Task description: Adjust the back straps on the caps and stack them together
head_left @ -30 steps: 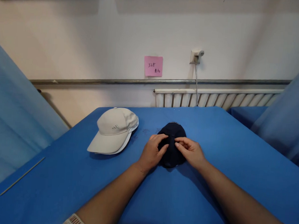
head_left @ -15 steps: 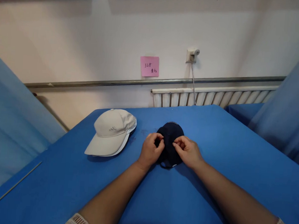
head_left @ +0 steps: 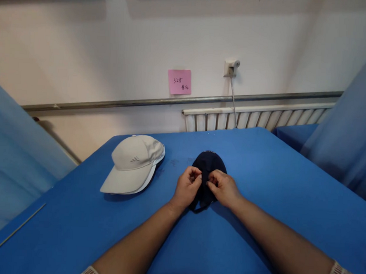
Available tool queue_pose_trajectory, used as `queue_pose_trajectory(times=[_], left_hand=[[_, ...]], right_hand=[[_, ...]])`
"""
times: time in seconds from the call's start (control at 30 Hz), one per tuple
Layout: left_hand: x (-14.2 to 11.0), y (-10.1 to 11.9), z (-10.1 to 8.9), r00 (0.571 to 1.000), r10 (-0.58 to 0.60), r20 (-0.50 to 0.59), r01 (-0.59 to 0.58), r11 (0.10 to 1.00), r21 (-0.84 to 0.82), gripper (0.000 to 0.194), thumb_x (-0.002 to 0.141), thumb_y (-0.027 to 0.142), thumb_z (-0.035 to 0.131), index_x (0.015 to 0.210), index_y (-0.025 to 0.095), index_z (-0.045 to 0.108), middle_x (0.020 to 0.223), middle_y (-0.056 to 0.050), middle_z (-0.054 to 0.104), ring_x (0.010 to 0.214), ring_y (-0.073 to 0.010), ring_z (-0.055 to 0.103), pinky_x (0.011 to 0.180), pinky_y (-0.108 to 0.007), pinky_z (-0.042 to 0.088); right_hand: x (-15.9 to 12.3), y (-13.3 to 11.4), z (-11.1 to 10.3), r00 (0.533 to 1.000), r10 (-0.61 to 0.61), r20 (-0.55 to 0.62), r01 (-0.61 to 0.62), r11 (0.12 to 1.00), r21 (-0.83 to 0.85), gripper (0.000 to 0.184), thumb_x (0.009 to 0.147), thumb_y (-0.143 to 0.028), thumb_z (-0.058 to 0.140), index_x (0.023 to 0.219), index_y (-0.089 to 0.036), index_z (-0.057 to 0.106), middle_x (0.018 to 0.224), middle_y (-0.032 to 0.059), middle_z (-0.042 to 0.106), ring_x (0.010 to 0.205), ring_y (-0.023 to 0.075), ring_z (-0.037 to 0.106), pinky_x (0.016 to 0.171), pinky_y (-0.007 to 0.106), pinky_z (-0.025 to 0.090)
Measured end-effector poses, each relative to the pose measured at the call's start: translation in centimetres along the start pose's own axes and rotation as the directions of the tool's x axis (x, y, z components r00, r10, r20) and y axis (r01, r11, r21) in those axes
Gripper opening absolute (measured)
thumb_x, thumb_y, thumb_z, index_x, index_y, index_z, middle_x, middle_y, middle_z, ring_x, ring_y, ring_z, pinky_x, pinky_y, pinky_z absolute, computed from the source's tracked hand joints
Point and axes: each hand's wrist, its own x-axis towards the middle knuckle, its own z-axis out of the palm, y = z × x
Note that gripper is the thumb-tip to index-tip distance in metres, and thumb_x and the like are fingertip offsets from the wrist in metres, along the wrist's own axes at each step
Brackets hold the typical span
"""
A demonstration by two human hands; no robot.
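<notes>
A dark navy cap (head_left: 206, 163) lies on the blue-covered table, its fabric bunched between my hands and a strap loop at its near edge. My left hand (head_left: 187, 186) pinches the fabric on the left side, thumb against fingers. Opposite it, my right hand (head_left: 223, 187) is closed in a pinch on the cap's right side. To the left of my hands rests a stack of caps, with a light beige cap (head_left: 133, 161) on top, a white one beneath it and a dark edge lower down.
A thin stick (head_left: 17, 229) lies near the left edge of the blue table (head_left: 279, 192). Behind are a metal rail (head_left: 117, 102), a radiator (head_left: 261, 117) and a cord from a wall socket (head_left: 231, 68). Blue curtains (head_left: 11, 155) hang at both sides.
My hands have drawn closer together, with my right hand moving left over the cap and the fabric bunching between them. The view has shifted slightly.
</notes>
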Motion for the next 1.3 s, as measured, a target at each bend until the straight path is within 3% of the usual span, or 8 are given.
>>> queue_pose_trajectory(times=[0.17, 0.37, 0.53, 0.73, 1.0, 1.13, 1.2, 1.3], left_hand=[[0.0, 0.5, -1.3, 0.989, 0.148, -0.017, -0.139, 0.960, 0.243, 0.005, 0.085, 0.023, 0.054, 0.088, 0.018, 0.056, 0.081, 0.000, 0.060, 0.072, -0.0128, 0.057, 0.069, -0.025, 0.047], [0.5, 1.6, -3.6, 0.891, 0.453, 0.014, -0.357, 0.682, 0.638, 0.005, 0.086, 0.016, 0.050, 0.087, 0.019, 0.055, 0.087, -0.004, 0.059, 0.084, -0.0179, 0.056, 0.082, -0.034, 0.046], [0.5, 1.7, -4.2, 0.898, 0.431, 0.084, -0.374, 0.652, 0.659, 0.012, 0.089, 0.016, 0.049, 0.098, 0.019, 0.057, 0.093, -0.005, 0.061, 0.090, -0.0190, 0.057, 0.083, -0.035, 0.047], [0.3, 1.9, -4.2, 0.906, 0.408, 0.111, -0.383, 0.681, 0.624, 0.017, 0.092, 0.017, 0.046, 0.103, 0.021, 0.059, 0.098, -0.005, 0.061, 0.094, -0.0184, 0.058, 0.085, -0.034, 0.048], [0.2, 2.1, -4.1, 0.923, 0.372, 0.098, -0.352, 0.716, 0.603, 0.017, 0.091, 0.018, 0.048, 0.101, 0.022, 0.061, 0.097, -0.005, 0.062, 0.092, -0.0185, 0.058, 0.084, -0.034, 0.047], [0.3, 1.9, -4.5, 0.922, 0.380, 0.071, -0.344, 0.722, 0.600, 0.016, 0.091, 0.018, 0.048, 0.100, 0.021, 0.061, 0.096, -0.005, 0.062, 0.093, -0.0180, 0.059, 0.085, -0.033, 0.047], [0.4, 1.9, -4.6, 0.921, 0.386, 0.047, -0.334, 0.723, 0.604, 0.016, 0.091, 0.018, 0.048, 0.099, 0.020, 0.061, 0.098, -0.006, 0.062, 0.094, -0.0182, 0.059, 0.086, -0.033, 0.047], [0.6, 2.0, -4.8, 0.922, 0.387, 0.029, -0.329, 0.740, 0.587, 0.018, 0.091, 0.020, 0.048, 0.100, 0.020, 0.062, 0.099, -0.006, 0.063, 0.094, -0.0183, 0.060, 0.086, -0.033, 0.048]], right_hand=[[-0.1, -0.4, -1.1, 1.000, 0.015, 0.003, -0.014, 1.000, -0.012, 0.009, 0.079, -0.018, 0.058, 0.072, -0.021, 0.054, 0.065, -0.0029, 0.057, 0.056, 0.0112, 0.050, 0.053, 0.023, 0.037], [-0.7, -2.2, -3.8, 0.962, -0.172, -0.211, 0.163, 0.985, -0.060, 0.010, 0.083, -0.020, 0.055, 0.074, -0.021, 0.051, 0.068, -0.0017, 0.053, 0.058, 0.0114, 0.049, 0.056, 0.026, 0.039], [-0.2, -0.9, -3.5, 0.955, -0.121, -0.270, 0.125, 0.992, -0.005, 0.006, 0.086, -0.020, 0.052, 0.081, -0.021, 0.055, 0.074, -0.0001, 0.055, 0.064, 0.0131, 0.054, 0.061, 0.027, 0.044], [0.6, 0.8, -3.2, 0.987, -0.129, -0.096, 0.113, 0.982, -0.154, 0.023, 0.082, -0.023, 0.059, 0.106, -0.022, 0.059, 0.098, 0.0051, 0.059, 0.078, 0.0171, 0.059, 0.070, 0.030, 0.047], [1.0, 0.7, -3.3, 0.991, -0.134, -0.018, 0.119, 0.924, -0.362, 0.012, 0.085, -0.016, 0.048, 0.085, -0.020, 0.059, 0.087, 0.0067, 0.060, 0.078, 0.0195, 0.057, 0.070, 0.032, 0.043], [1.1, 1.3, -3.4, 0.988, -0.115, -0.106, 0.092, 0.976, -0.198, 0.008, 0.083, -0.019, 0.050, 0.083, -0.020, 0.058, 0.083, 0.0049, 0.059, 0.073, 0.0170, 0.056, 0.068, 0.030, 0.043], [1.3, 1.8, -3.6, 0.989, -0.038, -0.144, 0.040, 0.999, 0.013, 0.006, 0.082, -0.023, 0.052, 0.081, -0.020, 0.057, 0.078, 0.0027, 0.058, 0.067, 0.0151, 0.055, 0.065, 0.029, 0.044], [1.6, 2.3, -3.7, 0.989, 0.109, -0.099, -0.069, 0.937, 0.342, 0.013, 0.081, -0.032, 0.055, 0.079, -0.020, 0.056, 0.070, 0.0000, 0.057, 0.062, 0.0133, 0.053, 0.060, 0.027, 0.045]])
